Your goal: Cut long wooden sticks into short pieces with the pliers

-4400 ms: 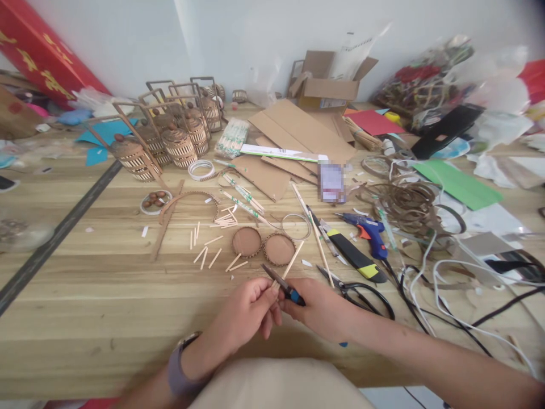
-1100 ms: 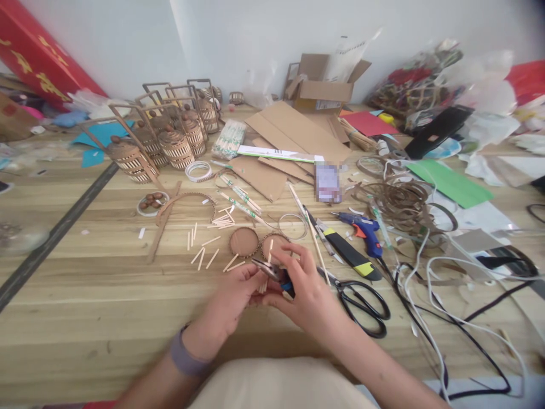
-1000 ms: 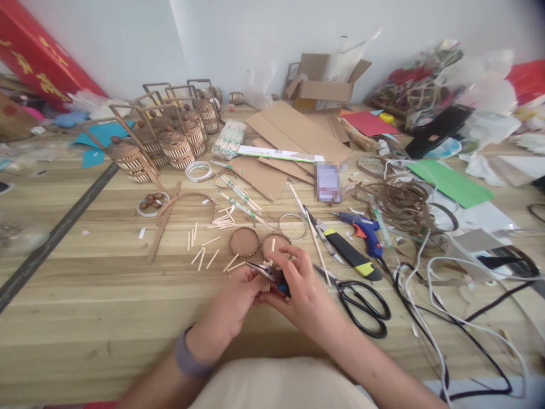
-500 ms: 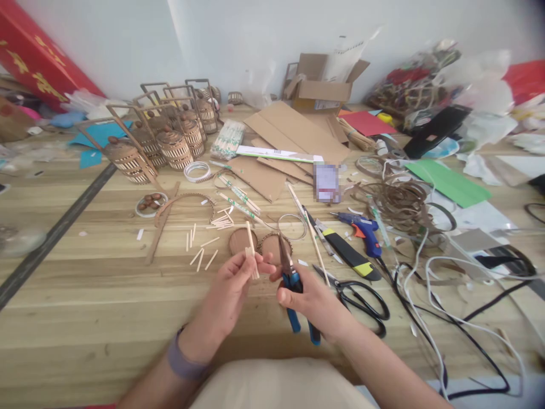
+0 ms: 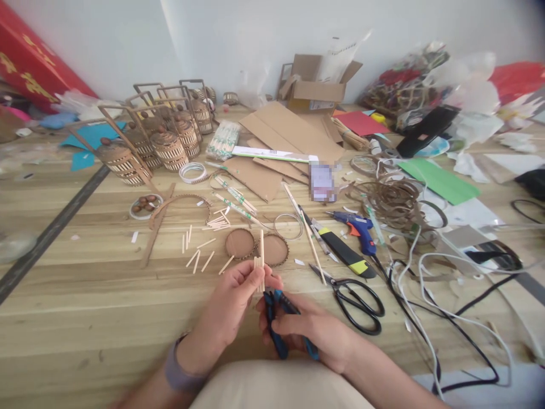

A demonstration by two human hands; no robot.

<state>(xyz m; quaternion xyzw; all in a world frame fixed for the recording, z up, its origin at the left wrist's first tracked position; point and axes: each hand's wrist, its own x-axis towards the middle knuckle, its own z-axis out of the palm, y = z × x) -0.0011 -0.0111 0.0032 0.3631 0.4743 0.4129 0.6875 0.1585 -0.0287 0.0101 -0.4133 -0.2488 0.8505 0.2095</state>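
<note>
My left hand (image 5: 233, 304) pinches a small bundle of thin wooden sticks (image 5: 260, 266), which stand upright above my fingers, one taller than the rest. My right hand (image 5: 309, 335) is closed around blue-handled pliers (image 5: 275, 324), held low near the table's front edge with the handles pointing toward me. The two hands almost touch. Just beyond them lie two round cardboard discs (image 5: 255, 247) and several loose cut sticks (image 5: 199, 253) on the wooden table (image 5: 97, 307).
Black scissors (image 5: 355, 295), a utility knife (image 5: 340, 251) and a blue glue gun (image 5: 360, 228) lie right of my hands. Cables (image 5: 434, 307) trail at the right. Small bamboo lantern-like baskets (image 5: 145, 145), cardboard sheets (image 5: 281, 136) and a box (image 5: 317, 88) crowd the back.
My right hand has pulled the pliers back and down toward me, off the sticks. My left hand has turned the stick bundle upright and shifted slightly right.
</note>
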